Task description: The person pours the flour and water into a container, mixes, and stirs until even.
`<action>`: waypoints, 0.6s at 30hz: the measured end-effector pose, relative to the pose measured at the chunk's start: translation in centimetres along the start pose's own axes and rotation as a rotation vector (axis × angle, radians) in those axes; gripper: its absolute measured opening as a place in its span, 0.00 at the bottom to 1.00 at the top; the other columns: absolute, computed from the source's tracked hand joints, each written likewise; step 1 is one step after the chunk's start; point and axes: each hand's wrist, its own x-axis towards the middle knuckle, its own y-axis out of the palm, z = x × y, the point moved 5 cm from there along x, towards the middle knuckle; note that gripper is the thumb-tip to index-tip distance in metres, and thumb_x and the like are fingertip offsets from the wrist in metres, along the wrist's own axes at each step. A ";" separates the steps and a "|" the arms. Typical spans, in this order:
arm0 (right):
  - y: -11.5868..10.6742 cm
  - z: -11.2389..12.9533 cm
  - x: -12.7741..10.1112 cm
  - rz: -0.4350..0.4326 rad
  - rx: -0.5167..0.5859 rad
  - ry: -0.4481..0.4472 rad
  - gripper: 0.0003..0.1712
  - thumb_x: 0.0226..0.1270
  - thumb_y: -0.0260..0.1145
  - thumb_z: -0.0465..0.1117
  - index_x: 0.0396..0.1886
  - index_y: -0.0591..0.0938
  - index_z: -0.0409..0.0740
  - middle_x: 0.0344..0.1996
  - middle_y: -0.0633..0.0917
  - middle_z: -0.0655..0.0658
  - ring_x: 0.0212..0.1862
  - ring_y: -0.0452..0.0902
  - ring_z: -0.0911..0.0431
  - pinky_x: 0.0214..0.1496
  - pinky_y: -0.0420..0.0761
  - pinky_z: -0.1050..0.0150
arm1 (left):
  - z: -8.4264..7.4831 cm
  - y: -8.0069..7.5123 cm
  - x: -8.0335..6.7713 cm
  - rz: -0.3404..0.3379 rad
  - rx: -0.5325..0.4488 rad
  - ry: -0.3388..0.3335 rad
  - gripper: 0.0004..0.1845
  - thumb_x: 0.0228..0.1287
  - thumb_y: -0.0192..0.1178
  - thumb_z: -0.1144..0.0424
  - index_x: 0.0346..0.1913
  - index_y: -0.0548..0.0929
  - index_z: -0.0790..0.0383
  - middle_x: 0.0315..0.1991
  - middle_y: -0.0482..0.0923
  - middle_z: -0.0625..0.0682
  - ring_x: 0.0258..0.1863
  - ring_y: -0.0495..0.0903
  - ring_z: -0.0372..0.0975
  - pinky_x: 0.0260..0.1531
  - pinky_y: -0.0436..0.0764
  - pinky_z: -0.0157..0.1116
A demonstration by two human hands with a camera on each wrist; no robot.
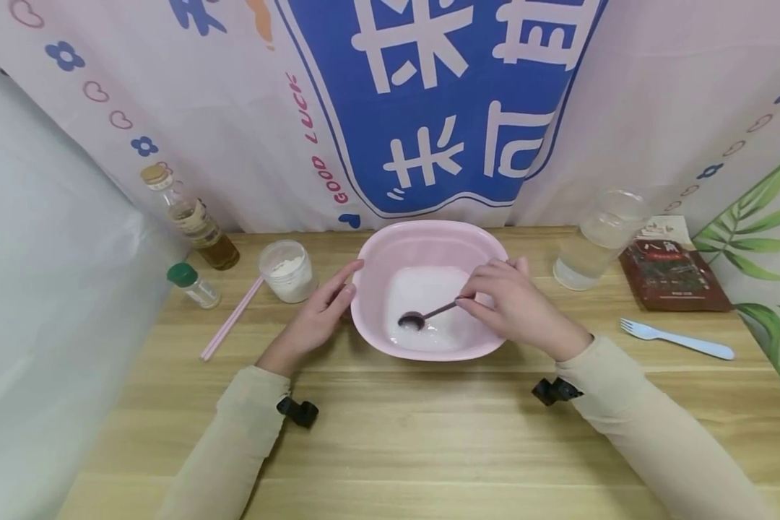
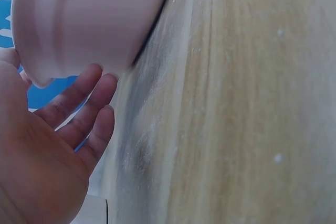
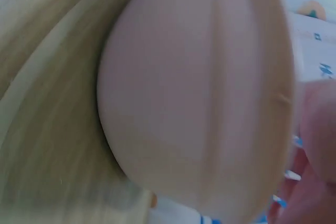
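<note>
A pink basin (image 1: 429, 354) stands on the wooden table with whitish, bubbly-looking contents (image 1: 412, 289) inside. Over its right side, my right hand (image 1: 510, 300) pinches the handle of a small dark spoon (image 1: 412, 320), whose bowl is down at the contents. In the right wrist view, the basin's outer wall (image 3: 163, 87) hides the spoon, and part of the right hand (image 3: 320, 145) shows beyond the rim. My left hand (image 1: 321, 314) rests against the basin's left rim. The left wrist view shows its fingers (image 2: 86, 111) loosely extended beside the outer wall.
Left of the basin are a jar of white powder (image 1: 289, 278), pink chopsticks (image 1: 234, 318), a green-capped shaker (image 1: 195, 285) and a bottle of brown liquid (image 1: 198, 224). To the right are a clear cup of liquid (image 1: 585, 253), a red-brown packet (image 1: 676, 278) and a light-blue fork (image 1: 679, 339).
</note>
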 end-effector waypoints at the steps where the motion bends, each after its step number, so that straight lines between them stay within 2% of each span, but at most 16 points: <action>1: 0.2 0.0 0.3 -0.007 -0.016 0.016 0.05 0.72 0.76 0.44 0.36 0.91 0.50 0.37 0.90 0.52 0.48 0.78 0.50 0.54 0.58 0.49 | 0.0 0.0 0.0 -0.001 -0.002 0.002 0.28 0.90 0.46 0.57 0.86 0.63 0.49 0.44 0.83 0.59 0.45 0.81 0.47 0.53 0.84 0.51; 5: 0.5 -0.3 1.3 -0.045 -0.096 0.072 0.05 0.71 0.77 0.44 0.36 0.92 0.48 0.38 0.92 0.49 0.49 0.79 0.47 0.55 0.60 0.44 | 0.1 0.1 -0.1 0.002 0.002 0.001 0.28 0.90 0.46 0.56 0.86 0.63 0.48 0.47 0.84 0.60 0.47 0.81 0.45 0.56 0.83 0.51; 11: -0.6 -1.7 1.5 -0.103 -0.222 0.124 0.05 0.70 0.77 0.42 0.36 0.93 0.45 0.40 0.93 0.44 0.52 0.82 0.42 0.57 0.63 0.40 | 0.1 0.1 -0.2 0.003 0.022 -0.005 0.28 0.90 0.45 0.54 0.86 0.62 0.45 0.55 0.86 0.62 0.54 0.84 0.47 0.64 0.81 0.52; 14: -1.6 -2.4 0.9 -0.131 -0.249 0.126 0.05 0.69 0.76 0.40 0.35 0.92 0.43 0.40 0.93 0.42 0.51 0.81 0.40 0.57 0.62 0.38 | 0.0 0.2 -0.2 0.002 0.021 -0.007 0.28 0.90 0.45 0.55 0.86 0.62 0.46 0.55 0.86 0.62 0.53 0.84 0.47 0.63 0.82 0.52; 18: -3.1 -2.8 -0.3 -0.126 -0.218 0.118 0.04 0.69 0.75 0.38 0.35 0.91 0.42 0.41 0.93 0.40 0.49 0.79 0.40 0.56 0.61 0.37 | 0.0 0.2 -0.2 -0.002 0.021 -0.005 0.28 0.90 0.45 0.55 0.86 0.62 0.46 0.54 0.86 0.62 0.52 0.83 0.46 0.61 0.82 0.50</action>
